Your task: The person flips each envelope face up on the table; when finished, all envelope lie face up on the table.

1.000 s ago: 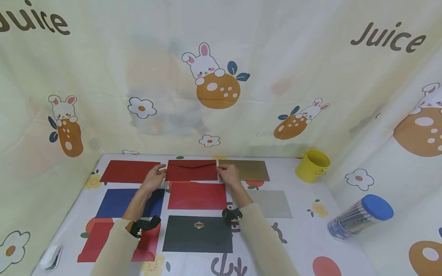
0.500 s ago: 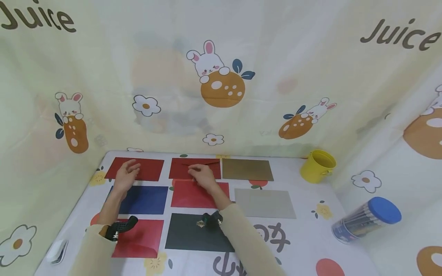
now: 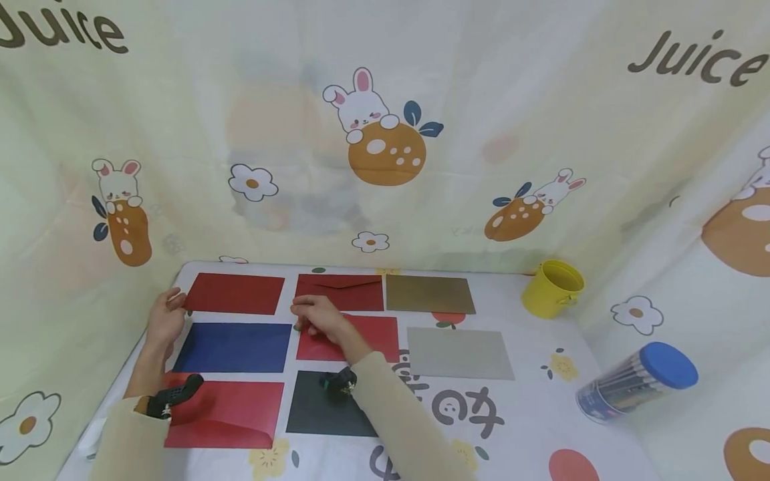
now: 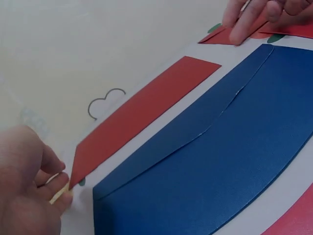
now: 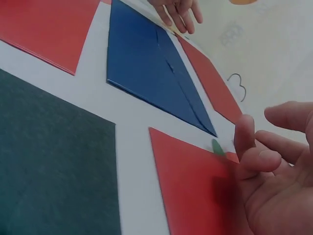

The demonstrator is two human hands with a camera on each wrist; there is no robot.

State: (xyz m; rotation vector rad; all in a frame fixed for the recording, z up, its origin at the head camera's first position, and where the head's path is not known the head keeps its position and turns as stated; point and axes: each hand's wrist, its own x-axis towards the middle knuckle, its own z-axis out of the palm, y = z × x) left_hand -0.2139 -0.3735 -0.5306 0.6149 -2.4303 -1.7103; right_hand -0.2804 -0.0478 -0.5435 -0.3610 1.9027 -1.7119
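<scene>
Several envelopes lie flat in rows. My left hand (image 3: 166, 317) is at the left end of the dark red envelope (image 3: 236, 294) in the back row, its fingertips right at the near corner in the left wrist view. Nothing is held in it. My right hand (image 3: 321, 317), fingers loosely bent and holding nothing, hovers over the bright red envelope (image 3: 375, 337) in the middle. Its fingertips overlap the left edge of the back-row red envelope with a pointed flap (image 3: 345, 294). Between the hands is a blue envelope (image 3: 234, 347), its flap seam showing in the left wrist view.
A gold envelope (image 3: 430, 294) and a grey one (image 3: 460, 354) lie to the right. In front are a pinkish-red envelope (image 3: 228, 407) and a dark green one (image 3: 313, 407). A yellow bucket (image 3: 552, 290) and a blue-lidded tub of pens (image 3: 637, 381) stand at the right.
Both hands have moved left, away from the flapped red envelope's ends. The left went across the dark red envelope to its left end; the right crossed to over the middle red envelope.
</scene>
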